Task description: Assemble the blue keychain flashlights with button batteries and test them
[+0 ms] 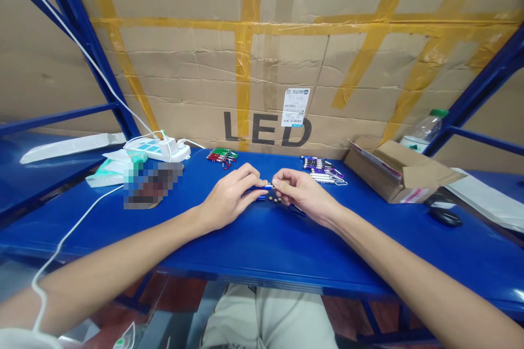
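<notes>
Over the middle of the blue table, my left hand (pixel 231 194) pinches a small blue flashlight tube (pixel 267 187) between thumb and fingertips. My right hand (pixel 302 191) has its thumb and forefinger closed on the silvery end of the same tube. Just below lies another short blue tube piece (pixel 261 198), partly behind the left thumb. Several small round button cells (pixel 275 199) are on the table between the hands. A dark carabiner clip (pixel 297 210) shows under my right hand; whether it is attached to anything is hidden.
Red and green keychain flashlights (pixel 222 157) lie behind my left hand; purple and silver ones (pixel 323 169) lie at right. An open cardboard box (pixel 399 172) and a black mouse (pixel 445 216) stand farther right. A power strip (pixel 158 148) with white cables is at left.
</notes>
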Motion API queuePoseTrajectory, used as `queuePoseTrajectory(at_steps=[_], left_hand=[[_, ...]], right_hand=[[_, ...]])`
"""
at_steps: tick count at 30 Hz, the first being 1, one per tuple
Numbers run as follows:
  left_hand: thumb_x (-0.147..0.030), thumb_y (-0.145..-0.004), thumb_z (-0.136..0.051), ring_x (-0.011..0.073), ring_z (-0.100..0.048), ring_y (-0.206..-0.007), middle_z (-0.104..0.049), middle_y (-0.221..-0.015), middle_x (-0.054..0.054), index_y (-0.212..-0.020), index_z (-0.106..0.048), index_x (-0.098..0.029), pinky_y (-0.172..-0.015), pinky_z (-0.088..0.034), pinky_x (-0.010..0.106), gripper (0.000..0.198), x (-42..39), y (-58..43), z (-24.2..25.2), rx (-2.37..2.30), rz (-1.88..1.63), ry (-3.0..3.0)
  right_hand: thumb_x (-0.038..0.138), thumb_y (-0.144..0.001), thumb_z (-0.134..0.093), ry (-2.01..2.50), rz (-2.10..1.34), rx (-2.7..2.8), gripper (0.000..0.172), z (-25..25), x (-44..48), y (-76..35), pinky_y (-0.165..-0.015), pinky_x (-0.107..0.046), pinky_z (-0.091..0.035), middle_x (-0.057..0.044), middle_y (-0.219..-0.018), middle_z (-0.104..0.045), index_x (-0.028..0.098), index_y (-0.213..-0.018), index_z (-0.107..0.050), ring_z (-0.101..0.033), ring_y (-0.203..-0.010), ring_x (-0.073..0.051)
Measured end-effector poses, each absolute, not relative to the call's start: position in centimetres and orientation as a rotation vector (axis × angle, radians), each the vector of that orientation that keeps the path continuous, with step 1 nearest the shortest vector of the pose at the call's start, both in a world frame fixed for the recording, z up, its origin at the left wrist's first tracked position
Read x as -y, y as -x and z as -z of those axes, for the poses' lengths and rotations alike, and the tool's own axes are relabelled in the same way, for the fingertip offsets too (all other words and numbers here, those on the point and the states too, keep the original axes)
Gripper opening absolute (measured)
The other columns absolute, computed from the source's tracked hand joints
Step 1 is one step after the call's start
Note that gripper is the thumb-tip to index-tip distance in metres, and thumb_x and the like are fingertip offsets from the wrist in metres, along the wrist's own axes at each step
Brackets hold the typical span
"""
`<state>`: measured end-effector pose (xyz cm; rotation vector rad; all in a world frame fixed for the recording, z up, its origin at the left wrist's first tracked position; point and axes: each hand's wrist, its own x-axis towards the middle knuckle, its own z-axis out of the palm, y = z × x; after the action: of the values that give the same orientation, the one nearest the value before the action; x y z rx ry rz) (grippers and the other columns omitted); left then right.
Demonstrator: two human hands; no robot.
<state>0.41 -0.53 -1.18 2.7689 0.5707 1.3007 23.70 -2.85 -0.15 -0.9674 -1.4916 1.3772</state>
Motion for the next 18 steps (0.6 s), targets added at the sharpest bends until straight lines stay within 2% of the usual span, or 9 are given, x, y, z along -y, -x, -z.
queuePoseTrajectory(at_steps=[9, 12, 18], left_hand=[[-0.031, -0.106, -0.066, 0.0182, -0.066, -0.094, -0.067, -0.104, 0.007, -0.114, -0.072, -0.018, -0.084, -0.054, 0.029, 0.017, 0.11, -0.66, 1.34, -0.686, -1.289, -2.608], [-0.031, -0.105, -0.067, 0.0185, -0.066, -0.093, -0.067, -0.103, 0.006, -0.113, -0.073, -0.018, -0.082, -0.053, 0.029, 0.016, -0.14, -0.55, 1.44, -0.703, -1.267, -2.596], [-0.029, -0.107, -0.064, 0.0175, -0.067, -0.095, -0.065, -0.107, 0.007, -0.114, -0.07, -0.018, -0.085, -0.054, 0.027, 0.015, 0.03, -0.35, 1.44, -0.643, -1.243, -2.682]], right_hand=[[0.062, -0.088, -0.078, 0.94, -1.122, 1.671, 0.044, 0.18, 2.34, -24.01, -0.065, -0.03, -0.049, -0.003, -0.082, -0.074, 0.02, -0.093, -0.069, -0.06, -0.067, -0.015], [0.061, -0.088, -0.079, 0.967, -1.108, 1.706, 0.043, 0.21, 2.26, -24.19, -0.064, -0.03, -0.048, -0.004, -0.083, -0.075, 0.019, -0.095, -0.069, -0.06, -0.067, -0.015], [0.063, -0.091, -0.074, 1.01, -1.151, 1.746, 0.046, 0.1, 2.57, -24.15, -0.059, -0.028, -0.042, -0.002, -0.075, -0.071, 0.019, -0.083, -0.064, -0.054, -0.061, -0.013]])
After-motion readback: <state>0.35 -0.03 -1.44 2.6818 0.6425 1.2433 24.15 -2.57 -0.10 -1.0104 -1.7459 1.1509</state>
